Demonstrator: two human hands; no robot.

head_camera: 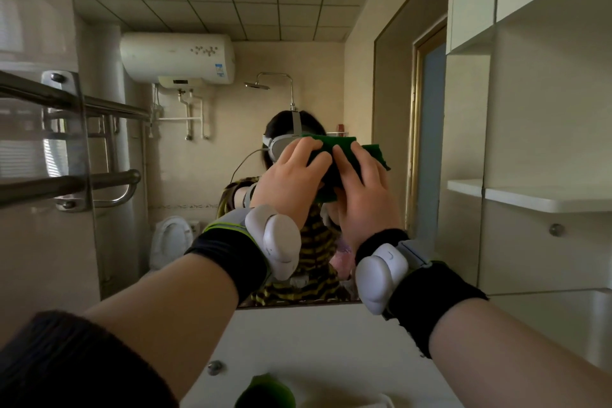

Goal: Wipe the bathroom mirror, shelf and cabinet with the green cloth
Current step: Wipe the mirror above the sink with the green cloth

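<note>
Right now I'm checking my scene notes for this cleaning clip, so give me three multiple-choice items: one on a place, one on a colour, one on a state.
1. Where is the green cloth? A on the floor; B in front of the mirror; C over the towel rail.
2. What colour is the shelf? A white; B black; C red.
3. Which hands hold the cloth? A left only; B neither; C both.

Key: B, it is raised before the glass; A, the shelf is plain white; C, the left hand and right hand both grip it.
</note>
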